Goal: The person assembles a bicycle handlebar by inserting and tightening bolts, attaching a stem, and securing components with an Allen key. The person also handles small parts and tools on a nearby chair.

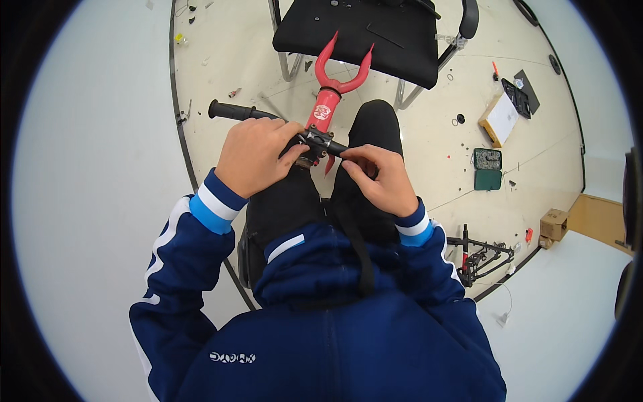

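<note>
A black handlebar [337,149] crosses in front of my knees, its rubber grip [231,110] sticking out to the left. At its middle sits a dark stem clamp [319,139] with small bolts. Beyond the clamp, a red fork [327,107] points away from me, its two prongs reaching over the front edge of the black chair seat [402,57]. My left hand [258,153] is closed around the bar just left of the clamp, thumb and index finger at the clamp's edge. My right hand [382,175] pinches the bar to the right of the clamp, hiding that end.
A hex key [385,35] lies on the chair seat. On the floor to the right are an open green tool case [487,179], a black tool case [516,99], a flat box [497,120], a black bike frame [479,258] and a cardboard box [554,224]. Small parts lie scattered.
</note>
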`<action>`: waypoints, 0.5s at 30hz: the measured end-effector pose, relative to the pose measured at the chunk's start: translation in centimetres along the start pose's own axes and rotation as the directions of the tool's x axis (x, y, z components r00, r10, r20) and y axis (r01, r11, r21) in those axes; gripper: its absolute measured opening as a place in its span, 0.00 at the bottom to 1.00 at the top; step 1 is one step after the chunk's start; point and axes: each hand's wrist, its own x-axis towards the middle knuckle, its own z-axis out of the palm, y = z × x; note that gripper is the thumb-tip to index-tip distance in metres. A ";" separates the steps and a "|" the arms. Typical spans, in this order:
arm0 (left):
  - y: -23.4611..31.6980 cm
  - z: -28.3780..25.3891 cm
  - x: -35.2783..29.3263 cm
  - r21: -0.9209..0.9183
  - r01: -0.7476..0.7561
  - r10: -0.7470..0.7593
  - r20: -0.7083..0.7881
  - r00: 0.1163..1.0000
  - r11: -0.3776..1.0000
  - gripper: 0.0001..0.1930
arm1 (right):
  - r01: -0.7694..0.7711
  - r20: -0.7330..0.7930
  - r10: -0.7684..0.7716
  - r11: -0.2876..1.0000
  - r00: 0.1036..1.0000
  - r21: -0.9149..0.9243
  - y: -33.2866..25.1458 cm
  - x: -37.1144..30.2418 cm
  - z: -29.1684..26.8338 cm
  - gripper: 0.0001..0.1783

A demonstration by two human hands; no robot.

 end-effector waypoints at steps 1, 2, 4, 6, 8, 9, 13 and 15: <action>-0.2 0.0 -0.2 0.011 -0.002 0.002 -0.003 1.000 1.000 0.08 | 0.009 -0.007 -0.009 1.000 1.000 -0.008 -0.2 0.0 0.2 0.08; -0.3 -0.1 -0.3 -0.003 -0.004 0.004 -0.007 1.000 1.000 0.08 | 0.021 -0.011 -0.021 1.000 1.000 -0.020 -0.4 0.1 0.3 0.08; -0.2 -0.2 -0.4 -0.031 -0.008 0.007 -0.012 1.000 0.999 0.08 | 0.014 -0.008 -0.014 1.000 1.000 -0.029 -0.7 0.1 0.7 0.09; -0.1 -0.1 -0.3 0.009 -0.019 0.018 0.019 1.000 1.000 0.09 | -0.025 0.006 0.025 0.999 1.000 -0.025 -0.6 -0.2 0.7 0.09; -0.1 0.1 0.1 0.061 -0.033 0.030 0.038 0.999 0.998 0.10 | -0.009 -0.010 0.008 0.998 1.000 -0.057 -0.9 -0.6 0.8 0.09; 0.2 0.2 0.2 0.095 -0.027 0.019 0.084 0.996 0.995 0.09 | -0.001 -0.019 -0.001 0.997 1.000 -0.073 -1.1 -0.8 0.9 0.09; 2.1 -0.1 1.0 0.142 0.023 -0.057 0.244 0.968 0.990 0.11 | -0.003 -0.032 0.000 0.995 0.999 -0.104 -2.2 -2.2 1.6 0.10; 1.6 0.8 1.2 -0.047 0.153 -0.139 0.221 0.965 0.987 0.17 | 0.013 -0.049 -0.018 0.994 0.999 -0.107 -2.2 -3.0 1.9 0.10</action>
